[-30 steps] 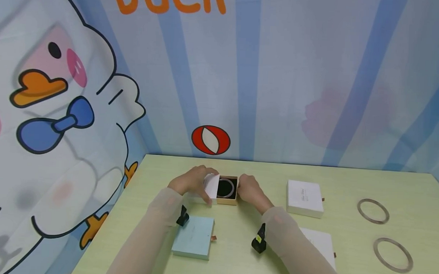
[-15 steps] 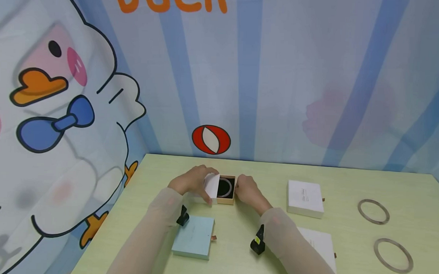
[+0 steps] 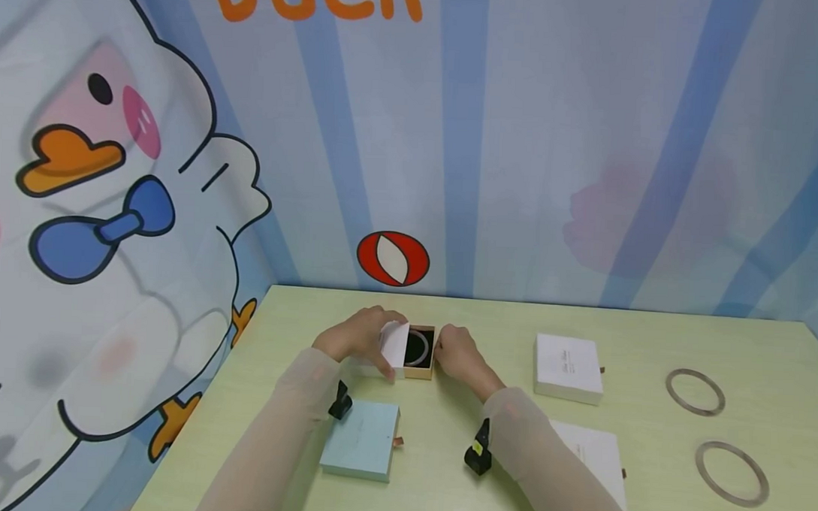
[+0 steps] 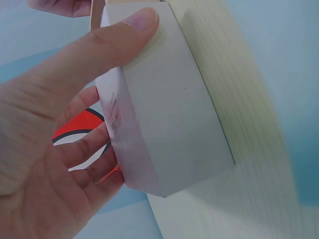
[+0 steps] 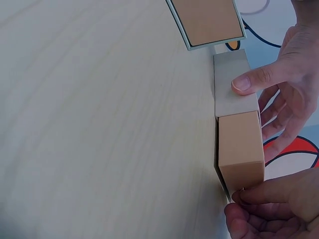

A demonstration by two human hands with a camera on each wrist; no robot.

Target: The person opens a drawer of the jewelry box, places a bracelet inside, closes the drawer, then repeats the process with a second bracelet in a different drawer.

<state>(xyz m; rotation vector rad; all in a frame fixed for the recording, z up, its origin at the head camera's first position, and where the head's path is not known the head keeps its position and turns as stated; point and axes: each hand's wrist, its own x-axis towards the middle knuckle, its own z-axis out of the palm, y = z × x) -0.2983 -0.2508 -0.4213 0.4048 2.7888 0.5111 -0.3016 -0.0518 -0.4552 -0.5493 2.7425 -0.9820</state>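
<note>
A white box sleeve (image 3: 394, 350) lies near the table's back edge, its kraft-brown drawer (image 3: 418, 374) pulled partly out to the right. Black lining fills the drawer, and a greyish bangle (image 3: 428, 350) rests in it. My left hand (image 3: 356, 336) grips the sleeve: in the left wrist view the thumb (image 4: 142, 25) lies on one side, the other fingers behind. At the drawer's outer end is my right hand (image 3: 464, 355). The right wrist view shows its thumb and forefinger pinching at the end face of the drawer (image 5: 241, 139), where the fingertips hide what lies between them.
A light-blue box (image 3: 362, 440) with a brown tab lies in front of the left forearm. Two white boxes (image 3: 567, 368) are to the right, one partly behind the right sleeve. Farther right lie two loose bangles (image 3: 694, 410). A printed cloth (image 3: 520, 177) hangs behind the table.
The drawer has slid a little left into the sleeve, with my right hand moving left along with it. My left hand has stayed in place on the sleeve.
</note>
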